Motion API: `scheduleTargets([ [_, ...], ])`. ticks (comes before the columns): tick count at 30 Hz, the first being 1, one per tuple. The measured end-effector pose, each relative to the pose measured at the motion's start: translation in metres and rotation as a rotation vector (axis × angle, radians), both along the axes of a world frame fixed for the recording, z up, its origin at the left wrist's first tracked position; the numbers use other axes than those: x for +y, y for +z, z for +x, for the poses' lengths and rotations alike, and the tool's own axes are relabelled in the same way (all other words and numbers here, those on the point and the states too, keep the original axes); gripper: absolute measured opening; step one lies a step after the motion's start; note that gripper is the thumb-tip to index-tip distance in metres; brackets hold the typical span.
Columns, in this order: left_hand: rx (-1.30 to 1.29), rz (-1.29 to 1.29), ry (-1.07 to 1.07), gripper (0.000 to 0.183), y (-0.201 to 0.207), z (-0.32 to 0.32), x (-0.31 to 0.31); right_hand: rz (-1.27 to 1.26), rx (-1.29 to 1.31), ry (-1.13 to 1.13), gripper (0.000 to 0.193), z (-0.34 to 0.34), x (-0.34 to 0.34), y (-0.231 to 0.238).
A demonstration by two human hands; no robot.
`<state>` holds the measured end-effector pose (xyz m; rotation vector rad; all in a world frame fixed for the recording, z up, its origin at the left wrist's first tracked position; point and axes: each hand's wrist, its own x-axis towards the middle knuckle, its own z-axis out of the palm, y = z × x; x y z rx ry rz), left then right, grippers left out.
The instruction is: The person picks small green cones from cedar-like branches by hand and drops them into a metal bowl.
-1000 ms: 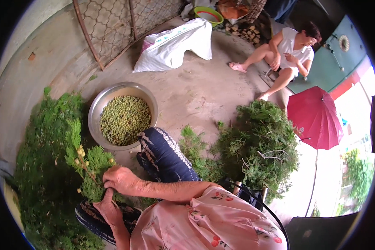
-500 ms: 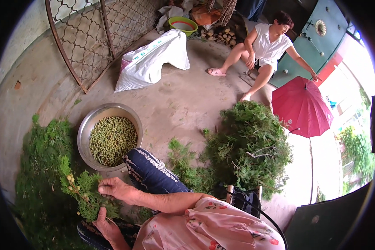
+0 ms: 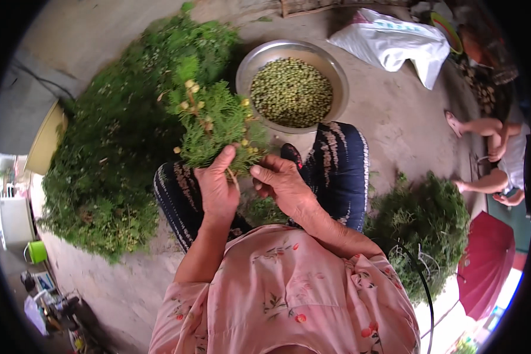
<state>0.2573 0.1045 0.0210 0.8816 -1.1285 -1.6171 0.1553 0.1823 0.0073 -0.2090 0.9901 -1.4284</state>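
My left hand (image 3: 218,186) grips the stem of a green conifer sprig (image 3: 212,127) that carries several small pale yellow-green cones. Beside it my right hand (image 3: 283,184) is closed in a pinch at the sprig's lower right edge; what lies between its thumb and fingers is hidden. Past my knees stands a wide metal basin (image 3: 340,88) with a layer of small round green cones (image 3: 292,91) in it.
A large heap of cut conifer branches (image 3: 112,153) lies on my left, and another pile (image 3: 425,230) on my right. A white sack (image 3: 389,44) rests beyond the basin. At the right edge are a seated person (image 3: 495,141) and a red umbrella (image 3: 487,265).
My view has swung left, so the basin and the other person appear farther right. Both hands stay at the sprig; my right hand has moved from its upper foliage down beside the left.
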Motion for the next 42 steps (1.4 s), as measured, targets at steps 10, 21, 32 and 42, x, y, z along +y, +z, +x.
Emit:
scheduleTargets([
  [10,-0.063,0.062,-0.02,0.022,-0.007,0.015,0.015,0.037,-0.031,-0.123,0.002,0.021,-0.005,-0.007],
  [21,0.121,0.253,0.097,0.017,0.007,0.009,0.021,-0.024,0.746,-0.081,0.014,-0.003,0.004,-0.008],
  [32,-0.162,0.045,-0.039,0.019,0.0,0.021,0.029,-0.299,1.232,-0.009,0.016,-0.018,-0.013,0.002],
  [42,-0.003,0.244,-0.019,0.021,0.0,0.018,0.036,-0.136,0.863,0.014,0.011,-0.006,-0.011,-0.002],
])
